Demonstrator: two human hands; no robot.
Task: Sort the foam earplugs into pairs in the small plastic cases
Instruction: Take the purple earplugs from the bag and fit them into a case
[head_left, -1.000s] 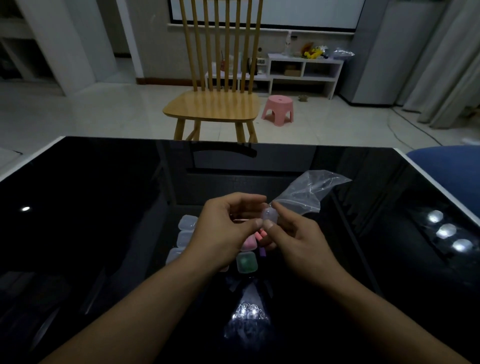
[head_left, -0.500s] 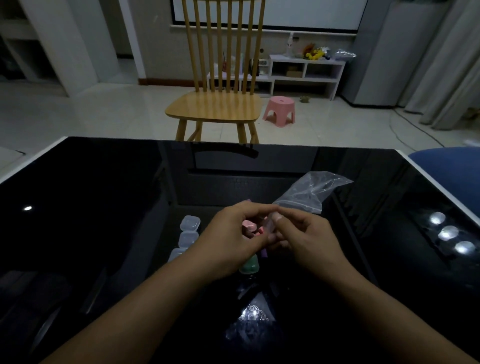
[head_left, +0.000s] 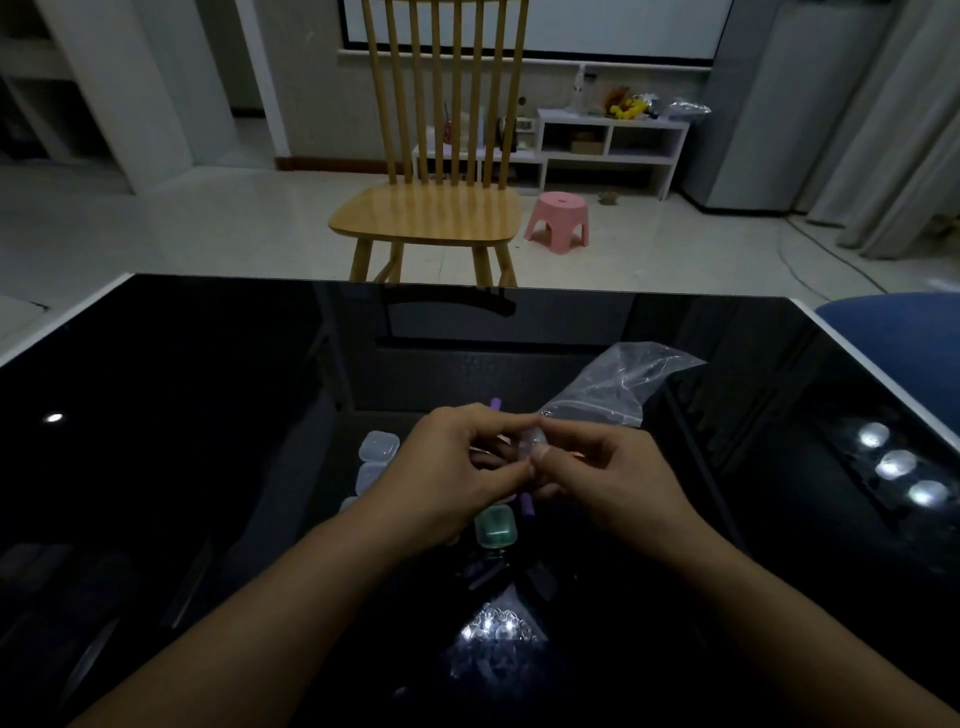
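Note:
My left hand (head_left: 457, 473) and my right hand (head_left: 608, 478) meet above the black table, both pinching one small clear plastic case (head_left: 532, 446) between thumbs and fingers. What the case holds is hidden. Below the hands lies a green-filled case (head_left: 494, 525). A purple earplug (head_left: 527, 505) lies beside it, and another purple earplug (head_left: 496, 403) shows behind my left hand. A column of clear cases (head_left: 379, 447) runs along the left, partly covered by my left wrist.
A clear zip bag (head_left: 618, 387) lies just behind my right hand. The glossy black table (head_left: 182, 415) has white edges at left and right. A wooden chair (head_left: 431, 218) stands beyond the far edge, and a blue seat (head_left: 904, 332) sits at right.
Both hands have stayed together on the small case, shifting slightly back and up. The case has turned between the fingertips. The pink case under my left hand is now hidden.

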